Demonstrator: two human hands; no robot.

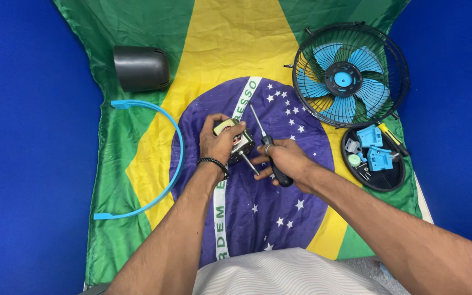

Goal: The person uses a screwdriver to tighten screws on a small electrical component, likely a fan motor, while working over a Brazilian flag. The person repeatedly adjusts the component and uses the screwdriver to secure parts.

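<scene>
l hand (219, 143) grips 1 fan motor (237, 145) over flag centre; r hand (285, 158) clenched on 1 screwdriver (269, 153). nearby: 1 caged blue fan (350, 74), 1 parts tray (391, 177), 1 grey cover (140, 67), 1 blue ring strip (162, 158).

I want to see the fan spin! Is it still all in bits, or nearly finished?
Still in bits. Lying apart: the fan cage with blue blades, the dark cover, the blue ring strip and a tray of small parts. In hand: the left hand grips the motor; the right hand holds a screwdriver.
</scene>
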